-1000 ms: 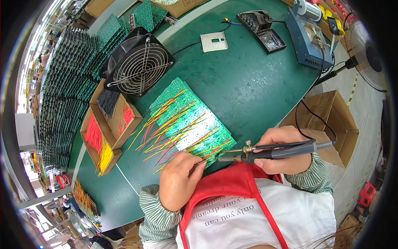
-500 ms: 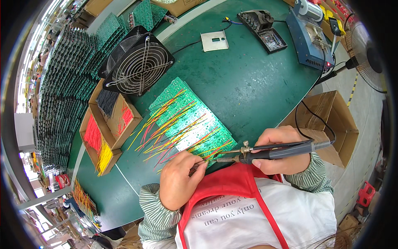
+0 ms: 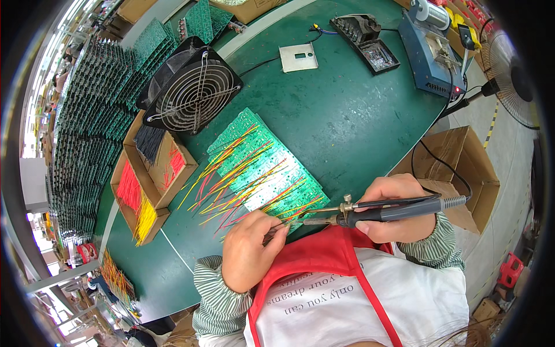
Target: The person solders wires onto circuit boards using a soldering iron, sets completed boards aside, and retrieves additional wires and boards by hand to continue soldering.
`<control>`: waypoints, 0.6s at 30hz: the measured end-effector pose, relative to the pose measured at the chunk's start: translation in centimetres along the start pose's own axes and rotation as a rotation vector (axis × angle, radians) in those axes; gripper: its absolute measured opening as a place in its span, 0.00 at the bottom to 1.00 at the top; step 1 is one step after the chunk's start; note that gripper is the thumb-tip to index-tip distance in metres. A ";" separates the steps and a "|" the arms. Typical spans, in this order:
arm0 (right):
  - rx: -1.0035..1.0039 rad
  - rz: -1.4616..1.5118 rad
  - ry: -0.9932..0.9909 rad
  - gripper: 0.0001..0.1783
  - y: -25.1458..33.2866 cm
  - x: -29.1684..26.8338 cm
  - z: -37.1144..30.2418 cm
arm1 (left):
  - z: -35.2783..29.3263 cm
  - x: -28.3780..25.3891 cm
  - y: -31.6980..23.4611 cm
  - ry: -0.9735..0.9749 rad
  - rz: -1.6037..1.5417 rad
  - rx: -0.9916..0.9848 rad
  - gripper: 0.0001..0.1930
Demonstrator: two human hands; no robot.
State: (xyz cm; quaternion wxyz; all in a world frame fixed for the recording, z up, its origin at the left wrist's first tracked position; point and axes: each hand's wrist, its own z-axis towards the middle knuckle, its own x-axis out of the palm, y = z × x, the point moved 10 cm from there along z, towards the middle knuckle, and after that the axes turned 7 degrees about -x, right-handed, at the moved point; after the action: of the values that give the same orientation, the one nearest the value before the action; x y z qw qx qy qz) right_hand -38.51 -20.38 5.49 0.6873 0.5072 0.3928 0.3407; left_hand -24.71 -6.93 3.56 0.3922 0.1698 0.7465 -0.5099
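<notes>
My right hand (image 3: 399, 211) grips a soldering iron (image 3: 399, 211) with a black handle and a thin metal feed tube along its top. The iron's tip points left, at the near corner of a green circuit board panel (image 3: 274, 168). Close to that tip, my left hand (image 3: 251, 248) is closed in a pinch at the panel's near edge, on what looks like a thin wire, mostly hidden by the fingers. Rows of red and yellow wires (image 3: 231, 173) lie across the panel, their loose ends hanging off its left side.
Left of the panel stands a cardboard box (image 3: 163, 199) with red, yellow and black wires. Behind it are a black fan (image 3: 199, 92) and stacked circuit boards (image 3: 92, 127). At the far right sits a blue soldering station (image 3: 430, 55), beside an iron stand (image 3: 370, 43). An open carton (image 3: 457, 173) is at right.
The soldering iron and my right hand have shifted slightly to the right, with the tip still near the panel's corner. My left hand has hardly moved.
</notes>
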 end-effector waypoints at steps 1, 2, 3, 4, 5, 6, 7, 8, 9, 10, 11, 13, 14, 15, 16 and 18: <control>0.008 -0.008 -0.003 0.09 0.0 -0.1 -0.1 | 0.0 0.0 0.0 0.000 0.001 0.000 0.07; 0.007 -0.007 -0.004 0.09 0.0 -0.2 -0.2 | 0.0 0.0 0.0 0.000 0.000 -0.001 0.06; 0.021 -0.010 0.006 0.10 -0.2 -0.2 -0.3 | 0.0 -0.1 0.0 0.000 0.000 -0.003 0.06; 0.033 -0.012 0.016 0.12 -0.4 -0.1 -0.3 | -0.1 -0.1 0.0 -0.001 0.001 -0.004 0.06; 0.032 -0.011 0.018 0.12 -0.3 -0.1 -0.3 | -0.2 -0.3 0.1 -0.015 -0.022 -0.010 0.05; 0.030 0.004 0.009 0.10 -0.3 -0.1 -0.2 | -0.3 -0.4 0.2 -0.028 -0.046 -0.015 0.04; 0.031 0.016 -0.005 0.09 -0.3 -0.3 -0.2 | -0.3 -0.6 0.3 -0.026 -0.046 -0.014 0.04; 0.032 0.015 -0.007 0.09 -0.3 -0.4 -0.2 | -0.5 -1.3 -0.1 -0.038 -0.052 0.059 0.04; 0.014 0.002 -0.013 0.09 -0.3 -0.5 -0.2 | -0.8 -2.0 -0.4 -0.050 -0.058 0.132 0.04; -0.004 -0.010 -0.019 0.09 -0.1 -0.7 -0.3 | -1.1 -3.0 -0.2 -0.048 -0.058 0.133 0.04; -0.004 -0.009 -0.023 0.09 -0.1 -0.9 -0.4 | -1.4 -4.9 0.5 -0.131 0.044 0.075 0.04; 0.007 -0.013 -0.032 0.09 -0.2 -1.2 -0.6 | -1.7 -6.9 0.1 -0.215 0.149 0.017 0.04; 0.005 -0.011 -0.032 0.09 -0.2 -1.3 -0.6 | -2.1 -8.8 0.2 -0.366 0.230 -0.079 0.05; -0.008 -0.024 -0.041 0.09 -0.2 -1.5 -0.7 | -2.7 -10.4 0.5 -0.516 0.310 -0.175 0.05; -0.021 -0.039 -0.045 0.09 -0.1 -1.5 -0.7 | -2.7 -10.1 0.4 -0.519 0.310 -0.177 0.05; -0.003 -0.035 -0.047 0.09 -0.3 -1.5 -0.9 | -1.6 -6.7 -1.1 -0.341 0.193 -0.020 0.07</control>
State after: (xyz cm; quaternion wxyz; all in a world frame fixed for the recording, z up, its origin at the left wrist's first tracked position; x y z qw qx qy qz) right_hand -39.97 -21.41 5.30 0.7029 0.5072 0.3848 0.3172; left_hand -21.85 -4.95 9.64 0.5619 0.1478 0.6544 -0.4840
